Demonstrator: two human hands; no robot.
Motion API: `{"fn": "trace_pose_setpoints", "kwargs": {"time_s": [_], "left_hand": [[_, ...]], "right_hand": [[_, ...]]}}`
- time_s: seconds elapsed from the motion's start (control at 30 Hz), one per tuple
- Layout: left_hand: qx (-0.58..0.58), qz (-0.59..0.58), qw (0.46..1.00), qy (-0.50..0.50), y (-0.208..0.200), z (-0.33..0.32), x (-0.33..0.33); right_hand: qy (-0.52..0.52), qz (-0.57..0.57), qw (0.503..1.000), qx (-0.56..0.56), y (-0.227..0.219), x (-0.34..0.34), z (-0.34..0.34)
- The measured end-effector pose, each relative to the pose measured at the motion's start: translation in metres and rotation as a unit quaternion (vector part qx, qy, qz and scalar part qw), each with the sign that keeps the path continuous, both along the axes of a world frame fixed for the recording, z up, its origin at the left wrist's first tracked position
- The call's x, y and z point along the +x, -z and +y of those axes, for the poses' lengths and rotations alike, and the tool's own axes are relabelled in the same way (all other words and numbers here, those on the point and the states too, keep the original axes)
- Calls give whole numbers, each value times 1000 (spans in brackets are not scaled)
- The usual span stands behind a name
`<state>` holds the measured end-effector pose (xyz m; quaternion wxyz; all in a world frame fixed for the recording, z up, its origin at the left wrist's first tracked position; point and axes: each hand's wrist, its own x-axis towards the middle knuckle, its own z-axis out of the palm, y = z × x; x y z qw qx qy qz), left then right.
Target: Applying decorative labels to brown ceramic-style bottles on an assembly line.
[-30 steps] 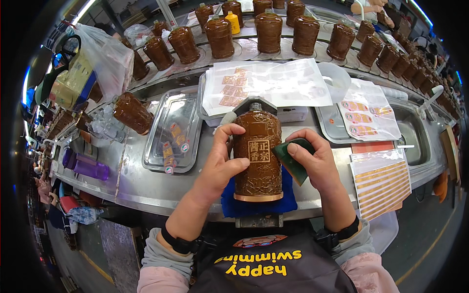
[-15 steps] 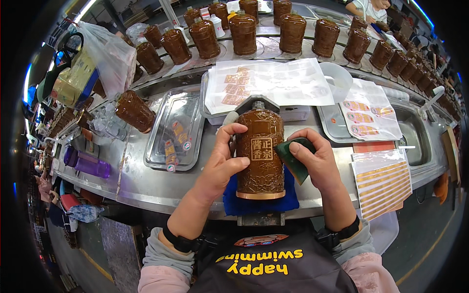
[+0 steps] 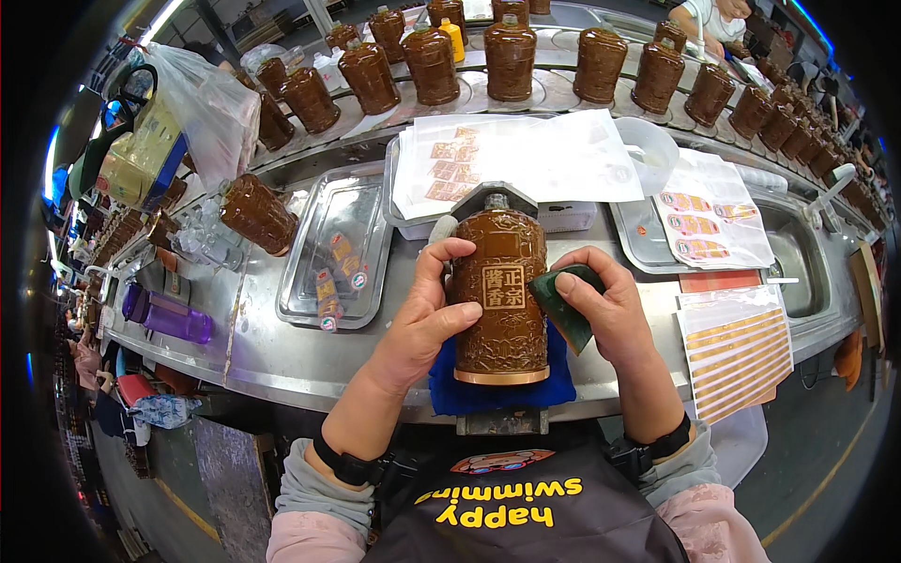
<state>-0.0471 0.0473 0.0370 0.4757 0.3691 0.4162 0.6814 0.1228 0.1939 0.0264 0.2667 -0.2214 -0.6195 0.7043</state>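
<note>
A brown embossed bottle [image 3: 499, 333] with a gold-coloured base band and a gold square label lies on a blue cloth [image 3: 561, 385] in front of me, its neck pointing away. My left hand [image 3: 427, 305] grips the bottle's left side, thumb and forefinger on the surface. Between the thumb and fingers of my right hand [image 3: 605, 305] is a flat, dark green scraper-like piece [image 3: 568, 319], its edge at the right side of the label. A dark angled rest [image 3: 527, 207] stands behind the bottle's neck.
Beyond the counter, a curved conveyor [image 3: 554, 105] carries several brown bottles. A metal tray [image 3: 374, 281] with stickers lies left, near a purple bottle [image 3: 169, 314]. White sheets [image 3: 535, 155] lie ahead. Right are sticker sheets [image 3: 737, 342] and a sink [image 3: 802, 281]. Another person [image 3: 718, 23] sits far right.
Bottles in the conveyor's near row have shifted to the right. Both my hands, the embossed bottle and the green piece stay almost exactly where they were.
</note>
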Motion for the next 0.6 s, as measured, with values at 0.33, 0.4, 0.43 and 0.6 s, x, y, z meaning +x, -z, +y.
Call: {"fn": "trace_pose_setpoints", "kwargs": {"time_s": [0.33, 0.4, 0.43, 0.6], "left_hand": [[-40, 1, 999, -13, -8, 3, 3], [-29, 13, 999, -27, -6, 4, 4], [-29, 13, 999, -26, -5, 5, 5], [31, 288, 952, -102, 3, 4, -7]], "right_hand": [[2, 0, 1000, 16, 0, -2, -1], [2, -1, 1000, 14, -1, -1, -1], [1, -1, 1000, 12, -2, 0, -1], [12, 20, 998, 54, -1, 7, 2]]}}
